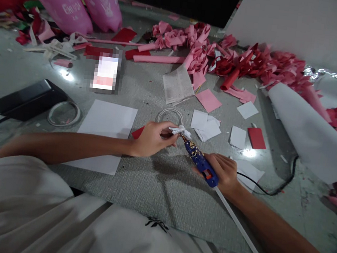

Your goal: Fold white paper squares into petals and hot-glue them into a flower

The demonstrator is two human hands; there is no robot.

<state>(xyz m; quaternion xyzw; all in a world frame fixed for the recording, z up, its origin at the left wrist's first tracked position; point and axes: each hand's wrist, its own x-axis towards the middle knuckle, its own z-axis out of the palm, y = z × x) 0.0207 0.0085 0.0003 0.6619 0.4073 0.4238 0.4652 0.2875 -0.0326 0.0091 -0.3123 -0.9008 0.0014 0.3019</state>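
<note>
Between the fingertips of my left hand (153,138) is a small folded white paper flower (183,131), held above the table. My right hand (222,171) is wrapped round a blue hot glue gun (197,156) with an orange-red switch. Its nozzle touches or nearly touches the paper flower; I cannot tell which. A long white glue stick (238,224) sticks out of the gun's rear toward my body. Just behind my left hand lies a roll of tape (170,116). A white paper sheet (108,121) lies partly under my left forearm.
White paper squares (206,126), a pink square (208,100) and a red square (257,138) lie ahead. Pink and red paper flowers (196,44) line the back. A black box (31,98), another tape roll (64,113) and pink bottles (70,1) stand left. The gun's cord (283,188) runs right.
</note>
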